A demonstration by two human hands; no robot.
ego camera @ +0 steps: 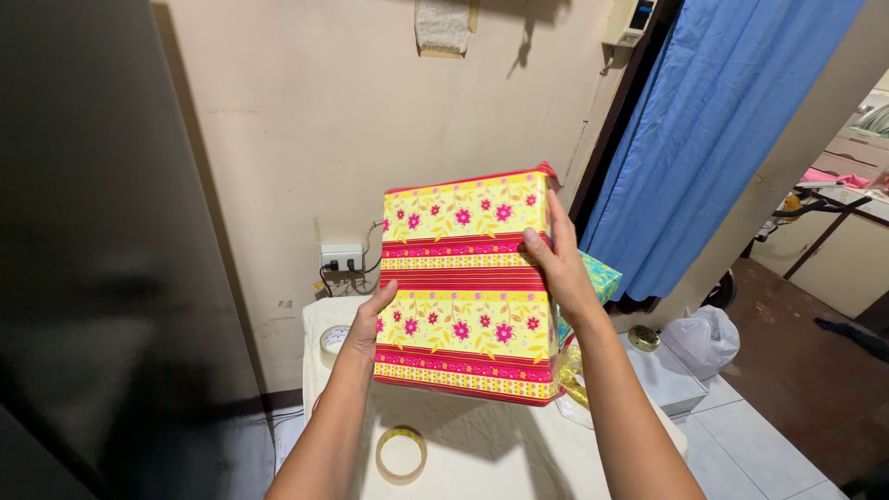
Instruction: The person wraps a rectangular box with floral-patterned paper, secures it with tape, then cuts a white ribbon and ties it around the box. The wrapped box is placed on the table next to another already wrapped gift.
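Observation:
I hold a flat box (463, 287) wrapped in yellow paper with pink flowers and red stripes, lifted upright above a small white table (482, 454). My left hand (370, 319) grips its left edge near the bottom. My right hand (556, 264) clasps its right edge, thumb on the front face. A teal patterned package (597, 278) peeks out behind the box on the right.
Two rolls of clear tape lie on the table, one near the front (400, 454) and one at the back left (333, 338). A wall socket (341, 257) with plugs sits behind. A blue curtain (704, 139) hangs on the right, a white plastic bag (704, 338) on the floor.

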